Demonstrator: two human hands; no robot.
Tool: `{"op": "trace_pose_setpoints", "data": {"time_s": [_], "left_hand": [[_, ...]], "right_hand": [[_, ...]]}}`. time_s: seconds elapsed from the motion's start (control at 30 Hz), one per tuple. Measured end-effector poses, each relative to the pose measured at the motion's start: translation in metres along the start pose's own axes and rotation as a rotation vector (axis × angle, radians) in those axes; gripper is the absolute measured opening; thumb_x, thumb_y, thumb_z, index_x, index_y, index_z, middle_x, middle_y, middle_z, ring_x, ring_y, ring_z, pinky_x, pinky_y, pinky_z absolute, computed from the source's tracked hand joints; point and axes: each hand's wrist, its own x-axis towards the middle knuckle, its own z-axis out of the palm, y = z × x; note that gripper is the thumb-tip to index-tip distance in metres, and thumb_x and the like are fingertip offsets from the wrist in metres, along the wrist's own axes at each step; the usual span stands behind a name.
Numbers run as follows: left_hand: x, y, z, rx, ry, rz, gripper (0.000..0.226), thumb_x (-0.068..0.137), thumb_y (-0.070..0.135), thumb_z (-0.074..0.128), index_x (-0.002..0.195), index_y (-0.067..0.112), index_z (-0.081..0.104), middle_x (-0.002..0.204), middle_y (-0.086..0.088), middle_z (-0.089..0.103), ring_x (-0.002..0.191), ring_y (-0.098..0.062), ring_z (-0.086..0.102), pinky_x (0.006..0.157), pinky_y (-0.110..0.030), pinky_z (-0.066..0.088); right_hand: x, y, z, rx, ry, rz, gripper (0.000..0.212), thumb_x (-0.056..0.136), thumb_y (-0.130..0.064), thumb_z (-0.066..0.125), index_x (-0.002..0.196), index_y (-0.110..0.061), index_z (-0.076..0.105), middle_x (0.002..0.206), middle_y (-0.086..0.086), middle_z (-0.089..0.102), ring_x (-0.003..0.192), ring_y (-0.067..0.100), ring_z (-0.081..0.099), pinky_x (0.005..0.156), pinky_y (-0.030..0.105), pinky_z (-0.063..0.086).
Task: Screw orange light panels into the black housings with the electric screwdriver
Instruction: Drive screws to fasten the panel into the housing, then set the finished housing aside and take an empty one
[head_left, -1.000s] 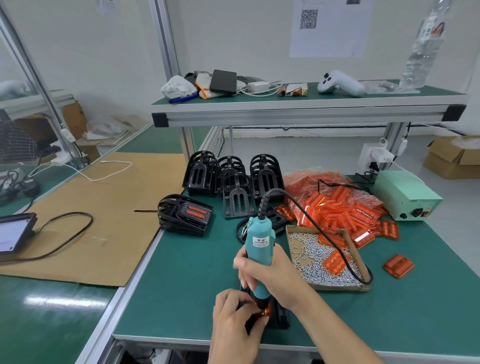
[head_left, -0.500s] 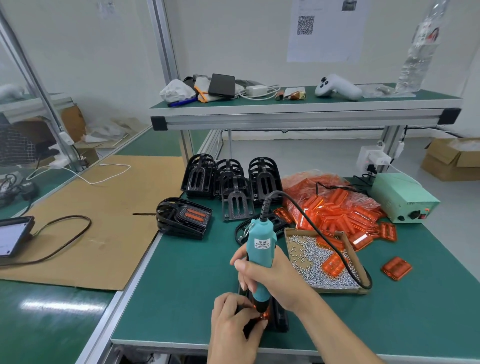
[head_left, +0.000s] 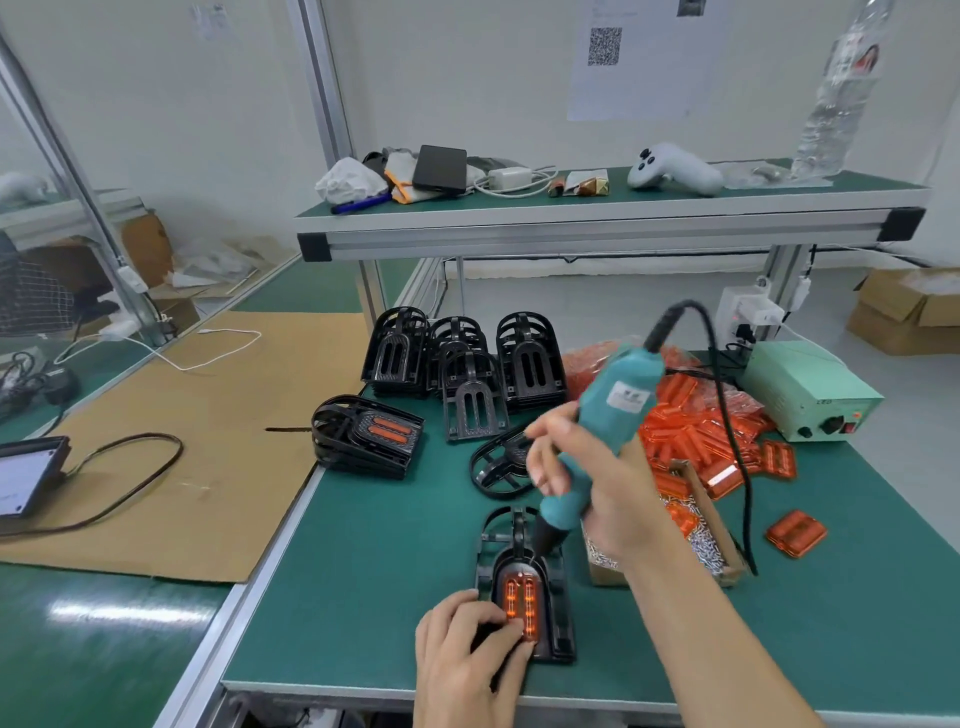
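Note:
A black housing (head_left: 558, 618) lies near the table's front edge with an orange light panel (head_left: 519, 597) set in its middle. My left hand (head_left: 467, 665) presses on the housing's near left side, fingertips at the panel's lower edge. My right hand (head_left: 602, 488) grips the teal electric screwdriver (head_left: 608, 415), tilted up to the right, its black tip just above the panel's far end. Its black cable (head_left: 732, 441) loops over to the right.
A cardboard tray of small screws (head_left: 701, 540) sits right of the housing. A pile of orange panels (head_left: 696, 426) lies behind it, one loose panel (head_left: 796, 532) to the right. Empty black housings (head_left: 467, 364) stand at the back. A stack with fitted panels (head_left: 369, 436) lies left. Green power box (head_left: 805, 389) at right.
The screwdriver has lifted off the panel and tilted up to the right. The orange panel, earlier hidden under tool and hand, now shows. My left hand stays on the housing.

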Motion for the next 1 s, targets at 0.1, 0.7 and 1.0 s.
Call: {"op": "trace_pose_setpoints", "data": {"time_s": [0.1, 0.7, 1.0], "left_hand": [[-0.003, 0.003, 0.001, 0.001, 0.041, -0.002, 0.008, 0.078, 0.037, 0.079, 0.084, 0.031, 0.079, 0.099, 0.013, 0.067, 0.111, -0.016, 0.061, 0.094, -0.050, 0.047], [0.059, 0.065, -0.003, -0.049, -0.480, -0.634, 0.056, 0.067, 0.065, 0.058, 0.115, 0.040, 0.046, 0.139, 0.015, 0.031, 0.135, -0.009, 0.031, 0.109, -0.029, 0.035], [0.087, 0.004, -0.063, -0.820, -0.101, -1.331, 0.018, 0.091, 0.002, 0.066, 0.107, 0.011, 0.068, 0.092, -0.010, 0.077, 0.077, -0.023, 0.070, 0.078, -0.044, 0.057]], "right_hand": [[0.000, 0.001, -0.025, 0.238, 0.198, 0.066, 0.041, 0.074, -0.042, 0.090, 0.084, -0.009, 0.068, 0.052, 0.002, 0.046, 0.055, 0.020, 0.049, 0.054, 0.027, 0.047], [-0.051, 0.059, -0.100, 0.864, 0.572, 0.249, 0.038, 0.103, -0.046, 0.054, 0.081, -0.016, 0.066, 0.052, -0.010, 0.037, 0.058, 0.006, 0.044, 0.051, 0.018, 0.039], [-0.054, 0.054, -0.091, 0.840, 0.593, 0.257, 0.038, 0.102, -0.047, 0.052, 0.080, -0.018, 0.061, 0.049, -0.011, 0.035, 0.056, 0.005, 0.043, 0.049, 0.017, 0.039]]}}
